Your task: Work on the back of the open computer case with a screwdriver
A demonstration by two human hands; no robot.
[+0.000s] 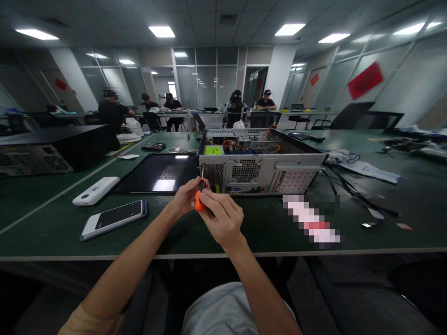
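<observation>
The right hand (223,217) grips the orange handle of a screwdriver (199,201), and the left hand (186,197) is closed around its front end, the shaft pointing up at the left corner of the open computer case (261,174). The case lies on the green table (258,228), set back from the near edge, with bare tabletop between. Left of it, a black side panel (159,174) lies flat; cables (359,195) spread on the right.
</observation>
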